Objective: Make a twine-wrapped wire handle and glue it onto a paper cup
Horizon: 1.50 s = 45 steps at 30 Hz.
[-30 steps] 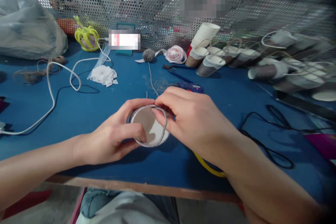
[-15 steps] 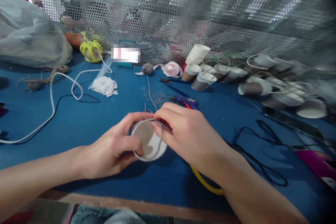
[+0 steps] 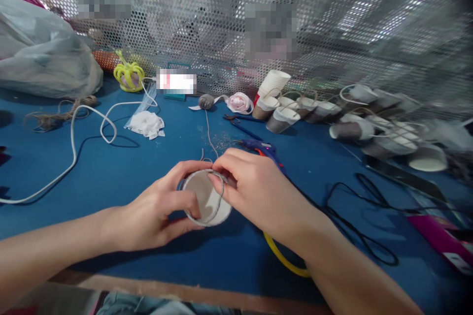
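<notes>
Near the front of the blue table, my left hand (image 3: 168, 202) is closed around the left side of a white paper cup (image 3: 201, 194), with a finger inside its mouth. The cup is tilted so that its opening faces me. Grey cord (image 3: 220, 197) runs across the opening and along the rim. At the far right part of the rim, my right hand (image 3: 251, 177) pinches the cord against the cup; its fingertips are partly hidden. A strand leads from there back to a ball of grey cord (image 3: 206, 102).
Behind the right hand lie a blue glue gun (image 3: 258, 145) and pliers (image 3: 240, 119). Several cord-wrapped cups (image 3: 283, 119) stand at the back right, before a perforated metal screen (image 3: 218, 24). A white cable (image 3: 74, 147) crosses the left side; a black cable (image 3: 364, 231) loops at right.
The cord loop over the cup's mouth has shifted slightly left and looks narrower. Both hands keep their hold, and the view has shifted a little.
</notes>
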Available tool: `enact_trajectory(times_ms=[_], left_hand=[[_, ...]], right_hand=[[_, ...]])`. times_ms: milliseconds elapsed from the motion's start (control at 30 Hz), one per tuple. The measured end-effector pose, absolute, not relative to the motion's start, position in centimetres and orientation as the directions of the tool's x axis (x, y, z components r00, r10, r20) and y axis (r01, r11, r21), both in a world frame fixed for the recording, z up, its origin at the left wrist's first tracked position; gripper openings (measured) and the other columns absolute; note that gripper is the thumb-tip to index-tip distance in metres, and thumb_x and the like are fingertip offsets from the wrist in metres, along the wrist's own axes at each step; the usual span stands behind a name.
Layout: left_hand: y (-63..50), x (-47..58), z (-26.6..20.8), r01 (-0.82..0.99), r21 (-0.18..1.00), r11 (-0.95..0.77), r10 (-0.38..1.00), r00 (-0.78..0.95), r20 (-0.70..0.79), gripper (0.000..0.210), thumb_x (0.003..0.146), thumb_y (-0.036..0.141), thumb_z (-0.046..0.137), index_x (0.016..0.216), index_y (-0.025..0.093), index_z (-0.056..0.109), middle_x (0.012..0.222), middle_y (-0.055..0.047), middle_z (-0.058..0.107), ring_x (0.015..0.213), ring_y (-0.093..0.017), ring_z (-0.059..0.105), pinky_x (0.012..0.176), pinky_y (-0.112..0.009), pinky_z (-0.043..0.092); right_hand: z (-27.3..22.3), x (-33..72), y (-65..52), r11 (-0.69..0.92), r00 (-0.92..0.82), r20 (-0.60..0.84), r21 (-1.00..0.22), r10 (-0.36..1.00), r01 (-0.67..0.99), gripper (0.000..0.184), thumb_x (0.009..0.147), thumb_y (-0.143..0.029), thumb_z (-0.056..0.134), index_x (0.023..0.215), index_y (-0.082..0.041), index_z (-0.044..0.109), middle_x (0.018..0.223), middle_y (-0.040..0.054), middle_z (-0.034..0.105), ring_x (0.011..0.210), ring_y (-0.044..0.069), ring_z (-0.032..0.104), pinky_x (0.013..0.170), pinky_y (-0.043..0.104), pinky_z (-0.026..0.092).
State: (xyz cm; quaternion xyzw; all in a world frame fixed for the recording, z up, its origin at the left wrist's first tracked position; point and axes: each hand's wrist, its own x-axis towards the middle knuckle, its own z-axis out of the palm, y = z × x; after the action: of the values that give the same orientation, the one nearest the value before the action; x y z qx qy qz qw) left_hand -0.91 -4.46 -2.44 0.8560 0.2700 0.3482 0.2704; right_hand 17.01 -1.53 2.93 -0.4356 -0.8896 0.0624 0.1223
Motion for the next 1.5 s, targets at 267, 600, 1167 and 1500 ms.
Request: enact_trajectory(times_ms=[267, 600, 1167, 1500], left_hand=[[-4.2, -0.9, -2.7, 0.201, 0.751, -0.630, 0.707, 0.549, 0.446, 0.009, 0.073, 0.017, 0.063, 0.071, 0.014, 0.054, 0.124, -0.011, 0.040, 0.111, -0.021, 0.045, 0.090, -0.036, 0.043], [-4.0, -1.0, -2.9, 0.181, 0.788, -0.588, 0.742, 0.507, 0.438, 0.012, 0.072, 0.019, 0.064, 0.070, 0.015, 0.053, 0.122, -0.011, 0.043, 0.112, -0.021, 0.045, 0.093, -0.039, 0.040], [-4.0, -1.1, -2.4, 0.209, 0.772, -0.600, 0.742, 0.506, 0.439, 0.013, 0.072, 0.020, 0.064, 0.068, 0.014, 0.053, 0.124, -0.012, 0.042, 0.111, -0.022, 0.047, 0.092, -0.040, 0.041], [-3.9, -1.1, -2.3, 0.215, 0.732, -0.647, 0.706, 0.532, 0.468, 0.010, 0.073, 0.017, 0.063, 0.069, 0.014, 0.054, 0.121, -0.011, 0.043, 0.112, -0.022, 0.046, 0.094, -0.037, 0.040]], right_hand=[[3.0, 17.1, -1.7, 0.583, -0.560, 0.161, -0.206, 0.812, 0.786, 0.010, 0.079, -0.019, 0.054, 0.080, -0.014, 0.062, 0.078, 0.0050, 0.058, 0.063, 0.013, 0.053, 0.059, 0.025, 0.041], [4.1, 18.3, -1.8, 0.677, -0.594, 0.345, -0.208, 0.726, 0.706, 0.011, 0.082, -0.015, 0.048, 0.081, -0.018, 0.059, 0.082, 0.0047, 0.062, 0.069, 0.014, 0.058, 0.063, 0.025, 0.044], [3.8, 18.1, -0.4, 0.563, -0.435, 0.407, -0.281, 0.803, 0.777, 0.024, 0.084, -0.023, 0.045, 0.061, -0.018, 0.049, 0.055, -0.0012, 0.053, 0.051, 0.010, 0.048, 0.050, 0.023, 0.037], [3.4, 17.7, -0.8, 0.549, -0.569, 0.108, -0.458, 0.815, 0.699, 0.014, 0.074, -0.026, 0.060, 0.086, -0.019, 0.056, 0.081, 0.0011, 0.062, 0.068, 0.012, 0.055, 0.061, 0.025, 0.043]])
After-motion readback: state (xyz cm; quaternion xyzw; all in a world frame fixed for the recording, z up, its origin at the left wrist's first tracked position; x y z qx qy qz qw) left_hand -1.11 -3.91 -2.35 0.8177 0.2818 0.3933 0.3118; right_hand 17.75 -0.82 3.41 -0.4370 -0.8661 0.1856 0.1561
